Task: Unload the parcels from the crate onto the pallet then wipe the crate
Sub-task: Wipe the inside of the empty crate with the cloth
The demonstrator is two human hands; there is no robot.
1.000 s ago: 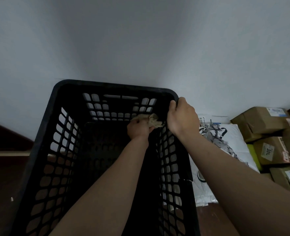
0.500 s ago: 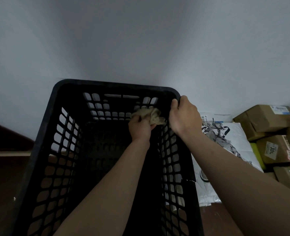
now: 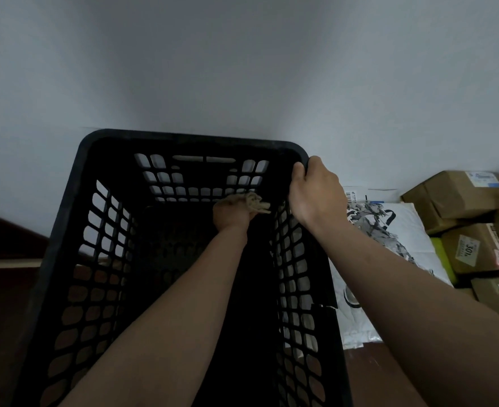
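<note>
Left grip (image 3: 230,215) clutches cloth (image 3: 256,202), right (image 3: 317,193) clutches crate (image 3: 183,140)

Crate (image 3: 189,140) near end cut off — floor lost in dark.

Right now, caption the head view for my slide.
Left hand holds a rag deep in the black crate while the right hand grips its rim; parcels lie to the right.

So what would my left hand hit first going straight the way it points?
Probably the black plastic crate's far latticed wall, with the beige cloth in the left hand touching first; depth unclear.
</note>
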